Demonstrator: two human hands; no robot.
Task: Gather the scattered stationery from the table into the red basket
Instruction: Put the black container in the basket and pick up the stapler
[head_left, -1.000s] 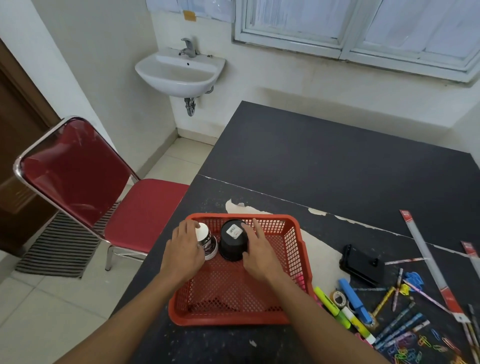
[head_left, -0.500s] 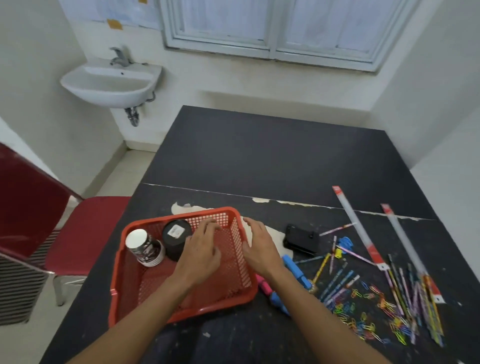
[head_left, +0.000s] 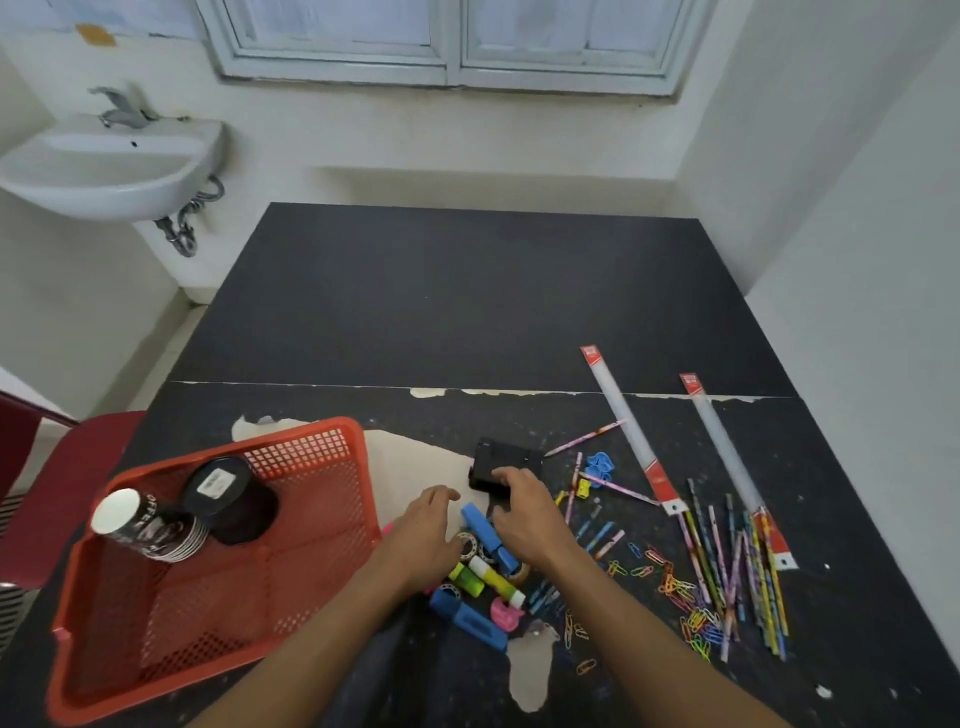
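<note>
The red basket (head_left: 291, 441) stands at the table's near left, holding a stack of paper cups (head_left: 145, 525) and a black pot (head_left: 228, 493). Right of it lies a pile of stationery: blue highlighters (head_left: 488, 535), a green highlighter (head_left: 467, 577), a tape roll (head_left: 467, 543) and a pink dispenser (head_left: 506, 613). My left hand (head_left: 426, 525) hovers over the tape roll with relaxed fingers. My right hand (head_left: 524, 509) curls its fingers over the near edge of a black hole punch (head_left: 498, 457). Further right lie paper clips (head_left: 675, 587), pencils (head_left: 737, 566) and two sleeved rulers (head_left: 634, 436).
A red chair (head_left: 67, 467) stands against the table's left edge beside the basket. A wall sink (head_left: 104, 166) hangs at the far left. A white wall runs close along the table's right side. The dark table (head_left: 467, 301) stretches far ahead toward the window.
Both hands have left the cups and pot in the basket and moved right to the stationery pile. My right hand has reached the black hole punch. The view has swung right.
</note>
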